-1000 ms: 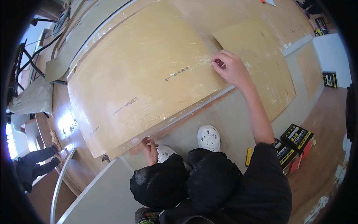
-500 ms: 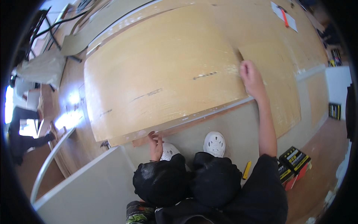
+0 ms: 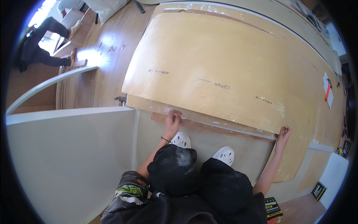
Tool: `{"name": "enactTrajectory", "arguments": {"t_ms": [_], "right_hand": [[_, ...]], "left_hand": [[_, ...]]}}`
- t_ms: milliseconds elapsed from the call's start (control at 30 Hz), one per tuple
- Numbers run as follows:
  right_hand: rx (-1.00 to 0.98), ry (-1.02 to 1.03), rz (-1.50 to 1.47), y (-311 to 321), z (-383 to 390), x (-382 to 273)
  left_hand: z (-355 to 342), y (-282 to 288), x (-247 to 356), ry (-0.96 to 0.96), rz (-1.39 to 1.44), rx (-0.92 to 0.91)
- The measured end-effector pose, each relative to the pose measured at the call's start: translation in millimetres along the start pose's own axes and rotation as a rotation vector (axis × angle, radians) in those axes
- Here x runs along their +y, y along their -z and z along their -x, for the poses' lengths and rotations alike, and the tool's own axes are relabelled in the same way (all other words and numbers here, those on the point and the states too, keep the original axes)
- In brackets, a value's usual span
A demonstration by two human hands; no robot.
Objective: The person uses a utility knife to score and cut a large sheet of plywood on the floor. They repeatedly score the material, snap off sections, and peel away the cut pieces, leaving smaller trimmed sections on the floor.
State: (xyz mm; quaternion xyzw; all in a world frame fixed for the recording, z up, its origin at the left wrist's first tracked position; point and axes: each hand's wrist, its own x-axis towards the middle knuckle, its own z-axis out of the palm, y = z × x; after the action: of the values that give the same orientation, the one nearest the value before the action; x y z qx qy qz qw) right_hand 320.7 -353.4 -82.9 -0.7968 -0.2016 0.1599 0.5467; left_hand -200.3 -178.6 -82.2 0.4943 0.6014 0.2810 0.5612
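A large thin tan laminate sheet (image 3: pixel 209 67), with dark printed marks, lies over a board whose pale front strip (image 3: pixel 149 106) sticks out toward me. At the sheet's near right corner, my right hand (image 3: pixel 284 136) is closed in a pinch on the edge. My left hand (image 3: pixel 173 122) hovers by the near edge toward the left, slightly blurred, its fingers apart and holding nothing. Beneath the board's front edge runs a reddish-brown wood strip (image 3: pixel 194 127). A second tan sheet (image 3: pixel 294 160) lies under and beyond my right hand.
A white panel (image 3: pixel 71 142) stands at my left, with a hammer (image 3: pixel 121 99) at its far corner. Another hammer with a red handle (image 3: pixel 328 91) rests at far right. Black and yellow adhesive boxes (image 3: pixel 273 209) sit near right. A person's legs (image 3: pixel 46 41) show far left.
My view has swung to the left. My right hand has come nearer along the sheet's right side to its near corner. My left hand stays by the front edge.
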Motion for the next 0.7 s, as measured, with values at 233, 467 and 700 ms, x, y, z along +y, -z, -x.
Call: {"name": "enactTrajectory", "arguments": {"t_ms": [233,467,700], "right_hand": [[-0.146,-0.284,0.237,5.8,45.8,8.1],[-0.844,-0.044,0.663,-53.7,112.7,-61.8],[-0.974,0.051,0.876,-112.6,136.1,-129.3]], "left_hand": [[-30.1,50.2,112.8,-0.227,1.116,0.027],[-46.9,58.6,117.3,-0.144,0.593,0.261],[-49.9,54.2,113.6,-0.300,0.600,0.355]]}}
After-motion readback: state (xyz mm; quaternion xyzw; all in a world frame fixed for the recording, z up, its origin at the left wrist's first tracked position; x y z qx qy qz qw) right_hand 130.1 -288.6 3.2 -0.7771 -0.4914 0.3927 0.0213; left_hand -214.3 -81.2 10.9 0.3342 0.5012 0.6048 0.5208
